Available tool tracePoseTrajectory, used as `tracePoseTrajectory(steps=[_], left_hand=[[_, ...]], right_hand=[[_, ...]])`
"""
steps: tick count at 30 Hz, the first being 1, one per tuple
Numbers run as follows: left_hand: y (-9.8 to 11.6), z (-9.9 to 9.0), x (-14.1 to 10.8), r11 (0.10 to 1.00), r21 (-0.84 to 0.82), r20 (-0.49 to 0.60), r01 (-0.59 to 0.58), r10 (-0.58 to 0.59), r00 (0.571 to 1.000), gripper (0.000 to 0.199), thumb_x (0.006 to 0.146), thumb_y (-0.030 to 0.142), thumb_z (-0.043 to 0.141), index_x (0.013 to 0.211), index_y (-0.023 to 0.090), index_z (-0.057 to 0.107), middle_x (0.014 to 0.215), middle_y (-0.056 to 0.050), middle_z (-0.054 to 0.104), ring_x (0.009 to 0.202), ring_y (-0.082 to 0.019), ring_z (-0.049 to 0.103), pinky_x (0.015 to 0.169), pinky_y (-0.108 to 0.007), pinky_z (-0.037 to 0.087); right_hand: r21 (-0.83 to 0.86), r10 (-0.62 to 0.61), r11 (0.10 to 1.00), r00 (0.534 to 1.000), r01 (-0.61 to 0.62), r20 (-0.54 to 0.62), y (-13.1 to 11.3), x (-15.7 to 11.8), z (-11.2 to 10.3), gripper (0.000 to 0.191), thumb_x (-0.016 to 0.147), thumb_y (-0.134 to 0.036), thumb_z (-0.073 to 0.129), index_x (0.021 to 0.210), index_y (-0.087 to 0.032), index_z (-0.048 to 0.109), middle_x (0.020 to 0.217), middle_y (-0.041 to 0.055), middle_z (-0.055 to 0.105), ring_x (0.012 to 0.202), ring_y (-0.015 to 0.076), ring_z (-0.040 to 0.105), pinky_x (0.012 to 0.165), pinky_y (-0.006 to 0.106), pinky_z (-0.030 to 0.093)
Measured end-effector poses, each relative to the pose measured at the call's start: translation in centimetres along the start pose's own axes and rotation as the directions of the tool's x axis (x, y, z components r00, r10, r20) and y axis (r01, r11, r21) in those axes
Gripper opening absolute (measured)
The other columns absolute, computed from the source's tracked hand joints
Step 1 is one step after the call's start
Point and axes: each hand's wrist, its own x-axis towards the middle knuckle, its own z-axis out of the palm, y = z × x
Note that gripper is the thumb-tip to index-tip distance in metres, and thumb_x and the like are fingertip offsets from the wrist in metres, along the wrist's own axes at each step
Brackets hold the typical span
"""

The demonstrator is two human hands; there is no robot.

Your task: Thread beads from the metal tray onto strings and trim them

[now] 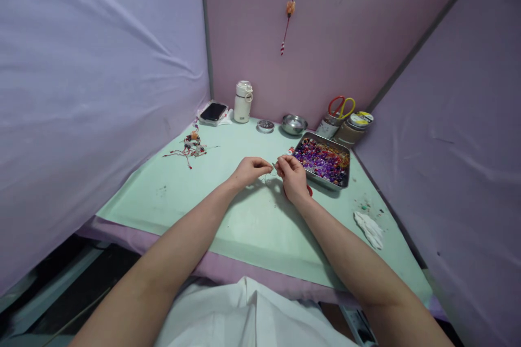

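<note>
My left hand (249,171) and my right hand (293,174) meet over the middle of the table, fingertips almost touching. Both are closed in a pinch on a thin cord (266,178), which hangs in a small loop below the fingers. A small greenish bit shows between the fingertips, too small to name. Under my right wrist lies a red curved thing (310,191), mostly hidden by the hand. Just right of that hand stands a metal tray (338,186) full of purple, red and dark beads and strings.
Beaded red-cord strings (194,143) lie at the left. Along the back stand a phone (214,111), a white bottle (242,103), a small dish (266,126), a steel bowl (293,124) and jars (353,129) beside scissors (341,107). A white cloth (368,230) lies right; a beaded string (290,8) hangs behind.
</note>
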Motion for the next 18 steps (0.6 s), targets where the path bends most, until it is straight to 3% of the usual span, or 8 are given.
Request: tracePoseTrajectory(steps=[7,12,18], left_hand=[[0.23,-0.12,-0.21,0.994,-0.035,0.039,0.104,-0.102,0.994,0.019,0.064,0.031,0.069,0.076,0.017,0.073,0.083,-0.007,0.073,0.074,-0.016,0.061,0.07,-0.029,0.045],[0.63,-0.27,-0.39,0.988,-0.036,0.067,0.148,-0.145,0.987,0.02,0.064,0.031,0.067,0.079,0.018,0.073,0.084,-0.006,0.073,0.073,-0.015,0.059,0.064,-0.027,0.041],[0.77,-0.35,-0.45,0.986,-0.027,0.074,0.162,-0.159,0.984,0.02,0.064,0.031,0.067,0.078,0.018,0.073,0.084,-0.006,0.072,0.073,-0.015,0.058,0.061,-0.026,0.039]], right_hand=[[0.212,0.106,0.972,0.994,-0.099,-0.025,-0.71,0.33,-0.11,0.031,0.071,-0.046,0.069,0.083,-0.023,0.051,0.084,0.0011,0.068,0.069,0.0123,0.063,0.065,0.026,0.052],[0.245,0.094,0.966,0.995,-0.085,-0.023,-0.85,0.28,-0.15,0.03,0.074,-0.045,0.069,0.083,-0.023,0.051,0.097,0.0031,0.07,0.083,0.0144,0.067,0.073,0.028,0.055],[0.247,0.036,0.969,0.999,-0.026,-0.039,-0.88,0.22,-0.09,0.027,0.075,-0.042,0.069,0.083,-0.023,0.051,0.098,0.0032,0.07,0.086,0.0146,0.068,0.078,0.03,0.055]])
